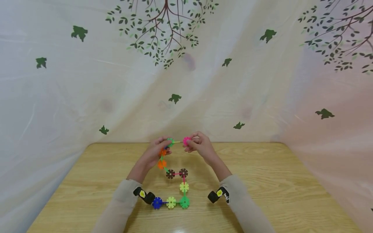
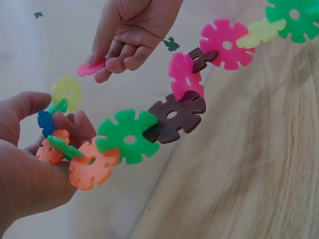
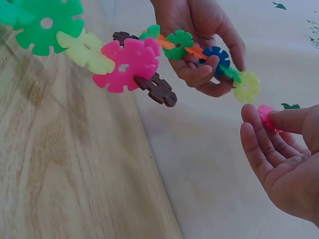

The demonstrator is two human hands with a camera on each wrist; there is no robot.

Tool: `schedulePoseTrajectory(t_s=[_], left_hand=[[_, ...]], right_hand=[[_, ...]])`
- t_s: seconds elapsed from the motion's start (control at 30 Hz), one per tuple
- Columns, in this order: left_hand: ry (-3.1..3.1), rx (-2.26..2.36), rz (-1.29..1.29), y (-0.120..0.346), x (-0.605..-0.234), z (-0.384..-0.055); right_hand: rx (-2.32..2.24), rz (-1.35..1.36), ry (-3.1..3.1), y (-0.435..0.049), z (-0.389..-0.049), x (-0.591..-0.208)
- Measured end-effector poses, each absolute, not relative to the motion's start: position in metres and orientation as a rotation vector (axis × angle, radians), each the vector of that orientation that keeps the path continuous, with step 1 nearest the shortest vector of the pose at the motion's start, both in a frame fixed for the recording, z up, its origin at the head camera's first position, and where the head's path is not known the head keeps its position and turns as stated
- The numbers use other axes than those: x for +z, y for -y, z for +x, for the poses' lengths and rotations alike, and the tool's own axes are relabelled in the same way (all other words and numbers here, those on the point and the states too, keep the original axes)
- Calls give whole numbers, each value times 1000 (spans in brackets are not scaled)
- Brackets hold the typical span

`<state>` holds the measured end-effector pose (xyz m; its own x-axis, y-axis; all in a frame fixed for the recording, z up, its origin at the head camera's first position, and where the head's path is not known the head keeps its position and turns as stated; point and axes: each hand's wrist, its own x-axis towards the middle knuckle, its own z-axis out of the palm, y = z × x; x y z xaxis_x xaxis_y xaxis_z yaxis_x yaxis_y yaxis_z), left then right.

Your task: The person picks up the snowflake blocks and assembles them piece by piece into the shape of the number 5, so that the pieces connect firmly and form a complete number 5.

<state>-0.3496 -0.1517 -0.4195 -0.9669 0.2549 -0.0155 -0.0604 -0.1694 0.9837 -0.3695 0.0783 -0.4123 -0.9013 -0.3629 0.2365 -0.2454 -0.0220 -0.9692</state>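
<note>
A chain of slotted plastic flower discs runs from the table up into my left hand (image 1: 152, 154). Finger and thumb there pinch a green disc (image 1: 170, 142) near the chain's upper end, with a blue disc (image 2: 46, 123) and an orange disc (image 1: 162, 164) below it. A yellow disc (image 3: 246, 87), slotted into the green one, sticks out as the end piece. My right hand (image 1: 204, 149) pinches a loose pink disc (image 3: 266, 115) between thumb and fingers, a small gap from the yellow disc. The left palm partly hides the upper links.
Lower down, the chain passes through brown discs (image 1: 170, 174), then a yellow disc (image 1: 184, 187) and a green disc (image 1: 185, 202), ending at a blue disc (image 1: 157, 203) beside the left wrist camera (image 1: 149, 197). Behind the wooden table (image 1: 262, 181) hangs a leaf-printed cloth (image 1: 204, 106).
</note>
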Motion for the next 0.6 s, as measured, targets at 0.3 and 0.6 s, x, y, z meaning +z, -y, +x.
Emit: schedulePoseTrajectory(t_s=[0.3,0.6], left_hand=[[-2014,2192,244,147,-422,-349],[-2029,2185,235,145,-420,-347]], right_hand=[[-2057,-704,-2234,-79,-370,-416],[-1990,-706,-2344,-81,-365,-409]])
